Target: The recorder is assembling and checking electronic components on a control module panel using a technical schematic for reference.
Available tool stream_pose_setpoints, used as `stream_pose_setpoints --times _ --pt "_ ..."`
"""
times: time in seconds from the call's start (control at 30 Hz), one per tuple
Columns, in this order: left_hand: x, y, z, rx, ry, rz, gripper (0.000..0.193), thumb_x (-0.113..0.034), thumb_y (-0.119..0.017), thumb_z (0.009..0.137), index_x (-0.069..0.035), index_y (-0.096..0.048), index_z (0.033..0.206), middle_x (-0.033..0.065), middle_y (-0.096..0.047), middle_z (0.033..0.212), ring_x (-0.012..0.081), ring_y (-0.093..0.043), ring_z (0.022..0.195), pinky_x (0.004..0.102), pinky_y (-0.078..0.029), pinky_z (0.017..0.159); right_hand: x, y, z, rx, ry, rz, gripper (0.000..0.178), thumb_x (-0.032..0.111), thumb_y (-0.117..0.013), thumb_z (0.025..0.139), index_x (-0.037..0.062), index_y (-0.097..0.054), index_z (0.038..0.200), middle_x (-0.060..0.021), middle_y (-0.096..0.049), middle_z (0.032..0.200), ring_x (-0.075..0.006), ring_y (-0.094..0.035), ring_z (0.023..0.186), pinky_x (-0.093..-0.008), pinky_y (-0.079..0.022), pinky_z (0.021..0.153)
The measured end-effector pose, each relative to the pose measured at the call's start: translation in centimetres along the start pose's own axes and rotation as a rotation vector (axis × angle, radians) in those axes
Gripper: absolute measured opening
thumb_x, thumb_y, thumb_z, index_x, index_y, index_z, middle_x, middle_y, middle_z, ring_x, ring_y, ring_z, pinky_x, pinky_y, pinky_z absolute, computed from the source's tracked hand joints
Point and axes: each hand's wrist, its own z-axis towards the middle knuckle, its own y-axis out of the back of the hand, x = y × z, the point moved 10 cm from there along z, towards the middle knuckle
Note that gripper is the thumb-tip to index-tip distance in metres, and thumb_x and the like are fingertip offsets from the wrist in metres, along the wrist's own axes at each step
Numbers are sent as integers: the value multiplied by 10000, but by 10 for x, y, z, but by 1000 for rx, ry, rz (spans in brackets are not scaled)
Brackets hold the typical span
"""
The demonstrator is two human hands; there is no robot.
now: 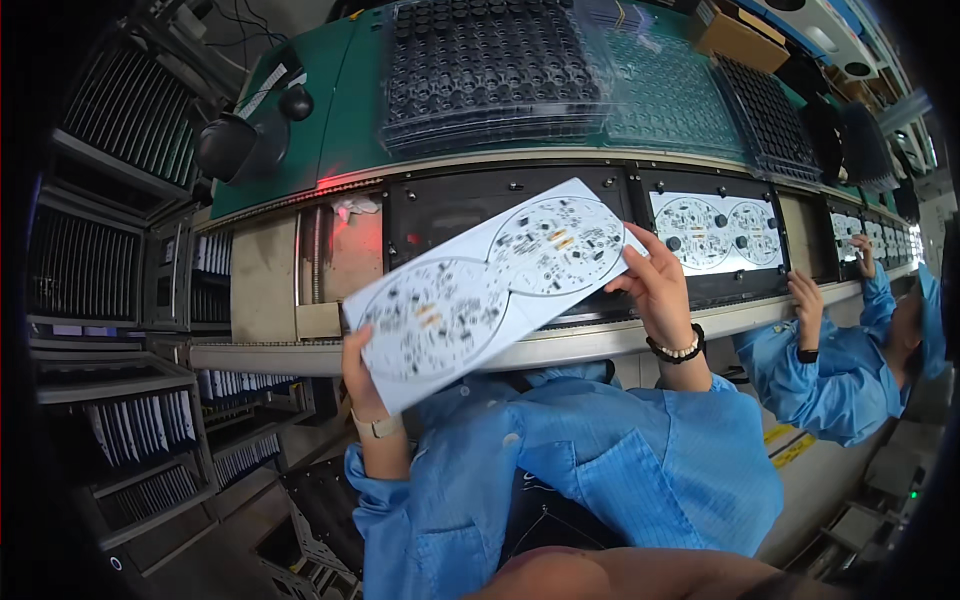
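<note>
A white circuit board panel (490, 290) with two round sections full of small parts is held tilted above the conveyor, its right end raised farther away. My left hand (362, 375) grips its lower left end, fingers partly hidden behind it. At the right end, my right hand (655, 280) pinches the edge between thumb and fingers. Beneath the panel lies a black carrier frame (420, 200), partly covered by it. Just right of my right hand, another carrier bears a similar white panel (700, 215) with black round knobs on it.
Stacked clear trays of black round parts (490, 70) stand on the green bench (345, 100) beyond the conveyor rail (280, 357). Racks with upright boards (140, 425) are at left. A co-worker's hands (805, 295) work at the line on the right. A cardboard box (740, 35) sits far right.
</note>
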Motion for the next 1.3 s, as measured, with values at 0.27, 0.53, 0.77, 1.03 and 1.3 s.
stream_pose_setpoints --times 0.27,0.53,0.77,1.03,1.3 --pt "-3 -30 41 125 -78 249 408 -137 -467 998 98 -448 1331 191 -527 1339 271 -528 1228 398 -435 1026 -11 40 -7 -207 21 -9 420 32 -541 965 -71 -338 1318 -202 -636 1114 -242 -687 943 -350 -615 804" --pt "-19 -45 27 28 -443 1105 336 76 -609 883 75 -564 1216 159 -548 1296 181 -624 1013 269 -513 867 -19 41 -5 -221 -53 -70 472 -26 -568 933 -79 -319 1331 -225 -623 1115 -255 -689 944 -351 -616 810" --pt "-25 -40 34 -60 -564 1216 214 50 -615 890 69 -632 1102 155 -574 1265 176 -644 908 277 -537 795 -13 48 -1 -162 -60 -653 612 60 -716 865 -111 -368 1338 -121 -662 719 -121 -616 515 -238 -468 423" --pt "-20 -43 39 -66 -622 1373 198 21 -647 871 32 -662 1069 144 -635 1178 177 -642 926 289 -527 767 6 51 9 -207 229 -1193 621 284 -842 712 -31 -616 1197 -59 -555 636 -114 -498 540 -257 -423 515" --pt "-1 -47 52 58 -677 1808 245 -82 -705 824 -5 -670 1054 128 -648 1174 329 -560 1124 402 -422 964 -11 47 21 -169 409 -1376 419 272 -809 734 85 -688 1088 -97 -559 887 -282 -589 775 -373 -489 688"
